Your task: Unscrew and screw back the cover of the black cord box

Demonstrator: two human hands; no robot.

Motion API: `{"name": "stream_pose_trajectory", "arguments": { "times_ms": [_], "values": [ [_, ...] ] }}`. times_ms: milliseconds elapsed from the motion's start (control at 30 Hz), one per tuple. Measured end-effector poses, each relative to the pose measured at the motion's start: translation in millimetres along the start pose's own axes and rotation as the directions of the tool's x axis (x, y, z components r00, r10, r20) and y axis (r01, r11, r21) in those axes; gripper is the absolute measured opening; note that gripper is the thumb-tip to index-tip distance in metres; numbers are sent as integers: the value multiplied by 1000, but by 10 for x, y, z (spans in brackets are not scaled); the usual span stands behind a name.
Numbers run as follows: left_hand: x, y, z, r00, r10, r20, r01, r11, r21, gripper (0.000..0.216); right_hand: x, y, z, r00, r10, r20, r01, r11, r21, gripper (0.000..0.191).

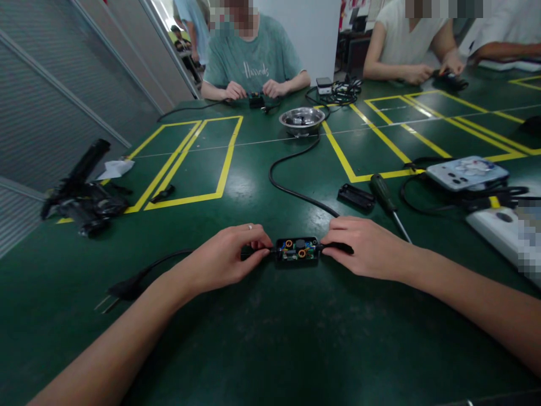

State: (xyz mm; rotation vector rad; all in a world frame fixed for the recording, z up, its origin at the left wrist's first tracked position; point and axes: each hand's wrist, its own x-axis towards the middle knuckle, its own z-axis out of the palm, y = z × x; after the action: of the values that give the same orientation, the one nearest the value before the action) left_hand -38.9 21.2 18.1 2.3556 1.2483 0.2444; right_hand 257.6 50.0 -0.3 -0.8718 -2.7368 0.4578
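Observation:
A small open black adapter box [297,250] lies on the green table, its circuit board with orange coils showing. My left hand [228,256] pinches the cable at the box's left end. That cable runs left to a two-pin plug [122,290]. My right hand [366,247] is closed on the black cable stub at the box's right end. From there a black cord [287,189] loops away toward the table's middle.
A black lid [356,197] and a screwdriver [386,200] lie behind my right hand. A steel bowl [301,120] stands farther back. Black parts [84,200] are piled at left; a phone [467,172] and white device [502,225] at right. Other people work across the table.

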Motion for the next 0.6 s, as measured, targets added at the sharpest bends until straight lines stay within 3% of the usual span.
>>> {"name": "stream_pose_trajectory", "arguments": {
  "times_ms": [600],
  "values": [
    [4,20,61,999,28,-16,-28,1000,11,12,-3,-7,-2,997,-55,-47,52,997,-51,26]
  ]
}}
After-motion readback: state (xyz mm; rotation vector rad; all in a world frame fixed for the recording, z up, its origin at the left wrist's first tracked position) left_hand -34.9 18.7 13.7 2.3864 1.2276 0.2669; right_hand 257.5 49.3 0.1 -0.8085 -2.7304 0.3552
